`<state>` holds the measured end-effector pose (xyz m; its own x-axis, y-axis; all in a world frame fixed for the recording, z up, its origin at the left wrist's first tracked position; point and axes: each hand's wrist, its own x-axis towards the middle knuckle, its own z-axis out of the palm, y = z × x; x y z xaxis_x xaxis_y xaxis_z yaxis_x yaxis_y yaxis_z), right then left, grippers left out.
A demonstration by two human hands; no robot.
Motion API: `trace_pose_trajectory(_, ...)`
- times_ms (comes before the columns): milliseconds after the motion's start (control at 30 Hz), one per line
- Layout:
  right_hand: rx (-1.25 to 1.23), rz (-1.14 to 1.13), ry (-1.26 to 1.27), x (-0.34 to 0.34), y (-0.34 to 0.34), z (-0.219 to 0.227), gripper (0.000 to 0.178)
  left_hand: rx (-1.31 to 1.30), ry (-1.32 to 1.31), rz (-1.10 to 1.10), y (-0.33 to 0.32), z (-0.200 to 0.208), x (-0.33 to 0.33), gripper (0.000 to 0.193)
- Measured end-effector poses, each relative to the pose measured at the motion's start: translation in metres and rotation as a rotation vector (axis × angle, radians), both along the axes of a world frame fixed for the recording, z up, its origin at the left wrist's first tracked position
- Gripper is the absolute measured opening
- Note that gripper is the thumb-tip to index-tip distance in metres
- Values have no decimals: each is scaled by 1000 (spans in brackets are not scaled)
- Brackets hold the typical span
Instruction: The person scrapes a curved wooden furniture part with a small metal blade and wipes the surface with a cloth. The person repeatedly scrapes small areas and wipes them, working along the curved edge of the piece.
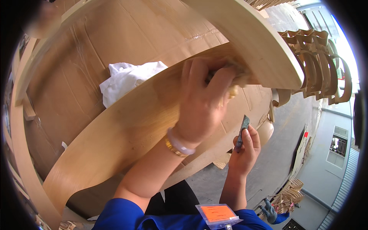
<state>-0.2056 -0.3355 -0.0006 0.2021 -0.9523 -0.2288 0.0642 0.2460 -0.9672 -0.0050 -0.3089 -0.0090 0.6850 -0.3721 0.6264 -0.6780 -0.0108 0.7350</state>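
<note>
A long curved plywood panel (122, 130) runs from the lower left up to the upper right. My left hand (201, 103), with two bracelets on the wrist, presses on the panel's upper part, fingers closed over a small yellowish pad (233, 90) that is mostly hidden under them. My right hand (245, 153) is lower and to the right, off the panel, pinching a small flat dark grey strip (242, 132) upright. A second pale curved board (264, 46) arches just above my left hand.
A crumpled white cloth (124, 78) lies behind the panel on brown cardboard (115, 34). Several curved wooden parts (320, 63) are stacked at the upper right. Another person's gloved hand (270, 211) shows at the bottom right. An orange badge (217, 214) hangs on my chest.
</note>
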Motion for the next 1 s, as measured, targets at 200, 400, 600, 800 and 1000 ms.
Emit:
trace_pose_trajectory(200,-90,35,50,-6,-5,2,15,495,16,-54,92,-3,11,29)
trace_pose_trajectory(400,-2,44,-2,0,-2,-5,16,268,-19,-43,41,-7,10,33)
trace_pose_trajectory(600,83,-58,-201,19,-18,-3,17,-164,23,-76,-6,7,7,27)
trace_pose_trajectory(800,33,-8,-238,19,-28,3,19,55,-23,-121,15,15,10,31)
trace_pose_trajectory(1000,44,-41,-174,17,-24,-3,18,-118,-14,-182,6,15,4,35)
